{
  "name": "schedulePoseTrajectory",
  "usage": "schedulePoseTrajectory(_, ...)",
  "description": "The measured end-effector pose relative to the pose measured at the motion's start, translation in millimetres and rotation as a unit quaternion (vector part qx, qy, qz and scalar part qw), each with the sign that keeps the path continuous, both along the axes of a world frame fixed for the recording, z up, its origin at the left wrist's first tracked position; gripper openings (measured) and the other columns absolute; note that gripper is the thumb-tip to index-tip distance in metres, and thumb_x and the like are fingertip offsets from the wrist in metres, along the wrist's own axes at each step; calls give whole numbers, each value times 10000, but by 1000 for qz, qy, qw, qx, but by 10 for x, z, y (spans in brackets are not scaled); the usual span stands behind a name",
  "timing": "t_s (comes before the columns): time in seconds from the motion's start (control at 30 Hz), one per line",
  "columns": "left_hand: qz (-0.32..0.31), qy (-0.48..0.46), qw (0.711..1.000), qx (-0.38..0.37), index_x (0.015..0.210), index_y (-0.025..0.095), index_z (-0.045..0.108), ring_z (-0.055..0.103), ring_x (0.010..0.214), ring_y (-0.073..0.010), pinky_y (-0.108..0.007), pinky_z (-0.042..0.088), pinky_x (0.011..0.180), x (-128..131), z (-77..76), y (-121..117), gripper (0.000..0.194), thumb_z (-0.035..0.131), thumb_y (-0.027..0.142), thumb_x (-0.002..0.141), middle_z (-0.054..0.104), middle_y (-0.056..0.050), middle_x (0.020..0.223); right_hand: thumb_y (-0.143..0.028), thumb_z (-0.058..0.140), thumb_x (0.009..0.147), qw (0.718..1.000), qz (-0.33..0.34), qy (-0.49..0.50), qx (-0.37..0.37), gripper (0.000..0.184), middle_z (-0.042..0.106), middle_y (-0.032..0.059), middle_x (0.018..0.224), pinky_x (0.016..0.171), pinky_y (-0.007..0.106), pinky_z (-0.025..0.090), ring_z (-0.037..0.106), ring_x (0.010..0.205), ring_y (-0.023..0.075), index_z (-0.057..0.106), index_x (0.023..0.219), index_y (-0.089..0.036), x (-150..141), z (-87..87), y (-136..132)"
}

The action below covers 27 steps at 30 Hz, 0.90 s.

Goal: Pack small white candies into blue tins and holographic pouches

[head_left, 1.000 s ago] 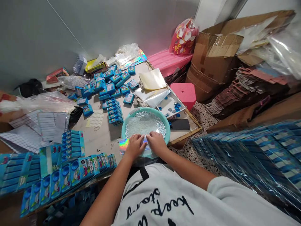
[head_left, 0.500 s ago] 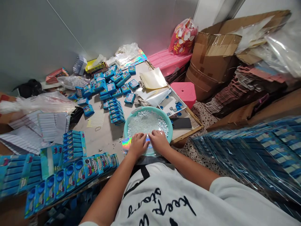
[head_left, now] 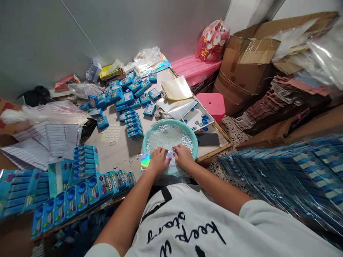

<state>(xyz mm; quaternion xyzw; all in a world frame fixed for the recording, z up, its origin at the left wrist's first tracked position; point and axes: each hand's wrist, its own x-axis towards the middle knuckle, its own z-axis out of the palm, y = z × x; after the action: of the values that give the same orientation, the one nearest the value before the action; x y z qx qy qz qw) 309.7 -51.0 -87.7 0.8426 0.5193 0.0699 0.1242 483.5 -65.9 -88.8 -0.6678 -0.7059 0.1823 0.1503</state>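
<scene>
A turquoise basin [head_left: 146, 137] full of small white pellets [head_left: 187, 140] sits at the table's near edge. A clear film or tray [head_left: 163, 137] seems to cover part of the pellets. Over the basin's near side, my left hand [head_left: 159, 160] lies with fingers stretched and thumb apart, on a shiny rainbow-foil sheet [head_left: 145, 161]. My right hand [head_left: 183, 156] rests beside it, fingers apart and slightly bent, touching the sheet's shiny part between the hands. What lies under both palms is hidden.
Blue printed packs [head_left: 128, 96] are heaped on the table, with more in rows [head_left: 71, 203] at left. To the right lie a white tray [head_left: 199, 116] of small round pieces and a dark phone-like slab [head_left: 208, 139]. A pink stool [head_left: 213, 105] and cardboard boxes [head_left: 235, 67] stand beyond.
My hands have moved slightly apart, widening the gap over the shiny sheet. The whole view has shifted a little; the basin and packs stay in place.
</scene>
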Motion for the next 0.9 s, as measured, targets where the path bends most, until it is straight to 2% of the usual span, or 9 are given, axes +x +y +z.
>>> schedulePoseTrajectory(0.1,5,7,1000,9,1266,254,569,482,1112,-276,-431,366,970,29,27,-20,373,550,399,922,557,-89,1182,-249,551,936,1000,-23,1,-2,248,633,94,1070,817,336,309,522,1023,241,710,1125,-231,-36,1,-3)
schedulePoseTrajectory(0.27,4,16,1000,22,1200,249,600,483,1102,-276,-426,366,949,60,69,-64,304,527,380,936,575,-87,1144,-254,531,947,999,-47,10,-1,235,635,97,1060,827,350,289,503,1030,244,751,1029,-239,-120,51,-58)
schedulePoseTrajectory(0.57,2,24,999,25,1161,227,580,474,1112,-284,-450,357,951,109,40,-68,245,515,312,941,571,-103,1164,-233,538,927,997,-65,33,-30,234,631,85,1084,849,358,290,494,1065,247,759,995,-263,-127,50,-38)
schedulePoseTrajectory(0.73,8,20,1000,23,1106,227,594,483,1104,-271,-433,364,948,118,37,-69,195,505,289,944,576,-94,1148,-199,561,892,996,-49,43,-57,205,638,84,1071,827,349,296,505,1074,249,760,899,-247,-66,14,74)
schedulePoseTrajectory(0.9,31,10,999,23,1180,190,574,490,1108,-282,-429,382,944,92,39,-34,300,548,347,927,565,-119,1191,-211,584,889,995,2,63,-77,171,697,57,986,825,339,301,573,1002,225,734,968,-238,70,44,203)
